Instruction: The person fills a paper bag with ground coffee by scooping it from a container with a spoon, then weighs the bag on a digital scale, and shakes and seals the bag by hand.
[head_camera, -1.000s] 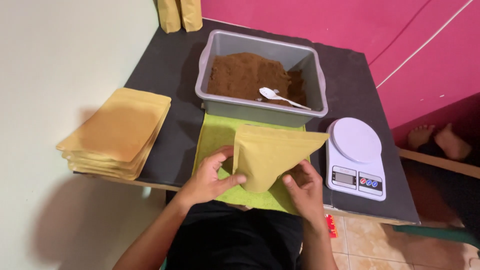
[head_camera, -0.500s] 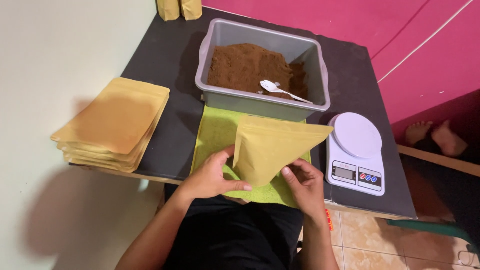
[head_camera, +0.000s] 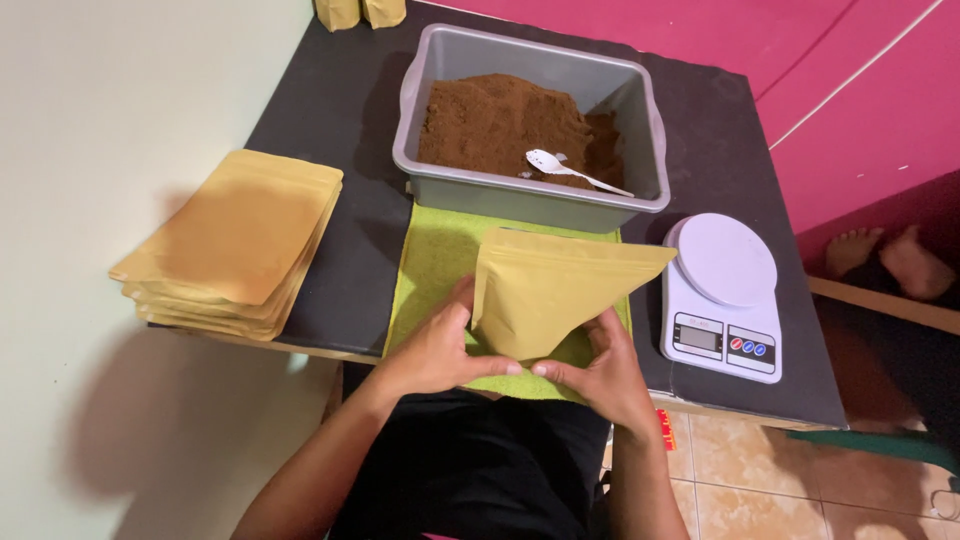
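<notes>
On the black worktop (head_camera: 340, 250), 2 hands (head_camera: 440, 350) (head_camera: 600, 375) closed on the bag's (head_camera: 550, 290) bottom corner might let it flop and crease.

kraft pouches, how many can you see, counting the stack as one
4: one pouch held in both hands over the green cloth, one stack at the table's left edge, and two standing pouches at the top edge, cut off by the frame. The stack's own count is unclear.

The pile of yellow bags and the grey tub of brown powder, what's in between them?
Just bare black tabletop lies between the pile of yellow bags and the grey tub; the head view shows this. The green mat starts nearer, below the tub.
</notes>
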